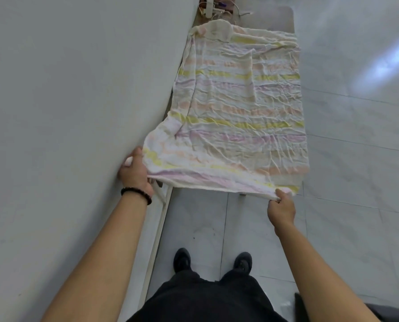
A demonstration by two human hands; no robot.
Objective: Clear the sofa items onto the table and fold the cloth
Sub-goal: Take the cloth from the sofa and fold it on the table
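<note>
1. Both hands are clamped on the striped cloth [240, 108]: left hand [133, 173] grips the near corner by the wall [66, 101], right hand [282, 205] pinches the other. The cloth spreads away from them over the table [285, 19].
2. Best play, I'd say: pull the hem taut, carry both corners level to the far edge, and flatten the flipped far-left corner first.
3. Left fingertips are hidden under the cloth, and the clutter [217, 10] beyond it is too small to name.

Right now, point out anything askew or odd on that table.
The striped cloth is crumpled, not flat: its far left corner is flipped back over itself, and its left edge bunches along the wall.
</note>
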